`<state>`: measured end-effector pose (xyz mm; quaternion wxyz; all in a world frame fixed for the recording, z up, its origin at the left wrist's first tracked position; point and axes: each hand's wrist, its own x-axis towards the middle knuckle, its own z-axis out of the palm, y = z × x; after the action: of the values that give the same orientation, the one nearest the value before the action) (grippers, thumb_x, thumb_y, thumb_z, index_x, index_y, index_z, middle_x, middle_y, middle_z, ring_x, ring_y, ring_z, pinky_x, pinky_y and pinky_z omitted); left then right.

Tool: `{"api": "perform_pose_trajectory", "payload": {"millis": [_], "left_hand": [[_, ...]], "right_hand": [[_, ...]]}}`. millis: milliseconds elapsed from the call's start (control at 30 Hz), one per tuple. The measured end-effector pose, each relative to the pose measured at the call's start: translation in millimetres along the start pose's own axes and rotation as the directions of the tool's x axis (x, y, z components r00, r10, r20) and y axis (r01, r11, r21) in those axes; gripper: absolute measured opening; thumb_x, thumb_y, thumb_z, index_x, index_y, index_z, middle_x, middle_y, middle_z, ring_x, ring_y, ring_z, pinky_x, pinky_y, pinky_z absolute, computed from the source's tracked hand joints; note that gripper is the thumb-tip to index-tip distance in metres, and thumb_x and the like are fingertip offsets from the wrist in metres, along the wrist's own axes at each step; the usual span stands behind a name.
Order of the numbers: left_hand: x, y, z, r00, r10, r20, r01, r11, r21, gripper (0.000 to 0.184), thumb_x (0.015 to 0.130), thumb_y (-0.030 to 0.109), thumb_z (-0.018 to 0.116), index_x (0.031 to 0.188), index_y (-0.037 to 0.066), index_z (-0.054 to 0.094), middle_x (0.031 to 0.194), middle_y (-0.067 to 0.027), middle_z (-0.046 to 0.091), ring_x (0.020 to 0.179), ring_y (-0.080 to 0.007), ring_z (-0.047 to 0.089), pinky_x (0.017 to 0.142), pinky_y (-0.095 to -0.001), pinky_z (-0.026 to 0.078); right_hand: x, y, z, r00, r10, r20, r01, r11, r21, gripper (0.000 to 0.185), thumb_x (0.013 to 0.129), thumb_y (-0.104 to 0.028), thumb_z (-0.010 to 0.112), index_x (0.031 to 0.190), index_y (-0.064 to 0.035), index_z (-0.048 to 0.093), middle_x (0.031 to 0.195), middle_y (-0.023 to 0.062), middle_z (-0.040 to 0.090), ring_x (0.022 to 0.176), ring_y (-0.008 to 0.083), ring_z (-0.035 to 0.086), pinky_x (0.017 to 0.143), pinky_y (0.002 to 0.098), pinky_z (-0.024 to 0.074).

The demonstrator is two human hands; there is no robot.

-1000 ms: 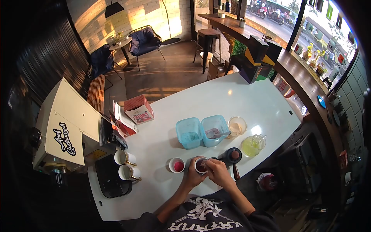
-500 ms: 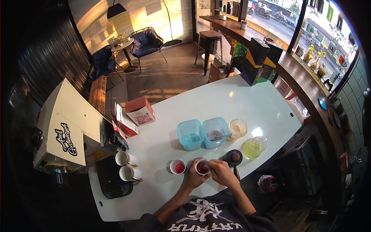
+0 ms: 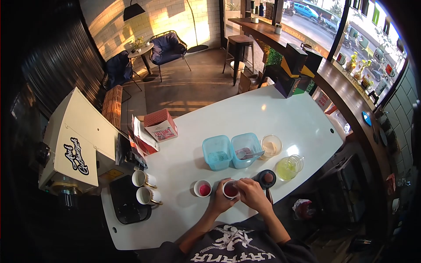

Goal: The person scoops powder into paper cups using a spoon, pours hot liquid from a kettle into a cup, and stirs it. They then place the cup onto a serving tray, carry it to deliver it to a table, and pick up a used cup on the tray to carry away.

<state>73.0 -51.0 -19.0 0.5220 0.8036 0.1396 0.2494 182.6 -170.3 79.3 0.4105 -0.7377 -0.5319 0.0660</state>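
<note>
My left hand is wrapped round a small white cup with dark red liquid inside, standing at the near side of the white counter. At that cup's right rim my right hand is closed in a pinch; what its fingers hold is too small to make out. Just left of my left hand is a second white cup with brighter red content. A round black-and-brown object with a handle lies beyond my right hand, close to its knuckles.
Two light-blue tubs stand mid-counter, a spoon in the right one. Beside them are a clear cup of beige content and a glass jug of yellow-green liquid. White mugs, a cream machine and a red box are leftward.
My right hand has shifted slightly at the cup's rim, its fingers still pinched. My left hand keeps its hold on the cup. The whole view has moved a little.
</note>
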Motion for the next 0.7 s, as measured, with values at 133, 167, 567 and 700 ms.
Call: {"api": "perform_pose_trajectory", "payload": {"millis": [133,167,567,700], "left_hand": [[-1.2,-6.8,2.8,1.0,-0.027,0.005,0.028,0.996,-0.081,0.072,0.065,0.013,0.088,0.126,0.004,0.051,0.118,-0.0171,0.062,0.11,-0.033,0.063,0.094,-0.0404,0.052],[-2.2,-9.1,3.6,1.0,-0.027,0.006,0.028,0.996,-0.081,0.072,0.065,0.013,0.088,0.126,0.004,0.051,0.118,-0.0171,0.062,0.11,-0.033,0.063,0.094,-0.0404,0.052],[1.2,3.1,0.4,0.999,0.03,-0.016,-0.03,0.999,0.038,0.069,0.067,0.015,0.087,0.125,0.002,0.052,0.116,-0.0176,0.063,0.107,-0.0325,0.065,0.091,-0.0404,0.053],[-0.2,2.6,0.2,0.999,-0.042,0.025,0.043,0.998,-0.039,0.068,0.068,0.012,0.087,0.125,0.002,0.051,0.115,-0.0167,0.062,0.107,-0.0305,0.065,0.091,-0.0386,0.053]], "right_hand": [[-7.7,4.3,7.8,0.999,0.001,0.052,-0.005,0.998,0.065,0.012,0.082,-0.001,0.062,0.093,0.0017,0.063,0.08,0.0178,0.063,0.075,0.0387,0.063,0.067,0.0441,0.0517],[-7.7,4.6,8.8,0.999,0.002,0.052,-0.005,0.998,0.065,0.012,0.082,-0.001,0.062,0.093,0.0017,0.063,0.08,0.0178,0.063,0.075,0.0387,0.063,0.067,0.0441,0.0517],[-0.5,1.6,-0.7,0.998,0.037,-0.047,-0.037,0.999,0.011,0.013,0.081,0.0,0.063,0.094,0.0018,0.065,0.082,0.0169,0.064,0.078,0.0385,0.063,0.069,0.0454,0.0513],[-6.8,3.5,2.0,0.998,0.057,0.023,-0.058,0.996,0.072,0.013,0.081,0.001,0.062,0.094,0.0018,0.065,0.082,0.0177,0.065,0.076,0.0388,0.064,0.068,0.0438,0.0523]]}}
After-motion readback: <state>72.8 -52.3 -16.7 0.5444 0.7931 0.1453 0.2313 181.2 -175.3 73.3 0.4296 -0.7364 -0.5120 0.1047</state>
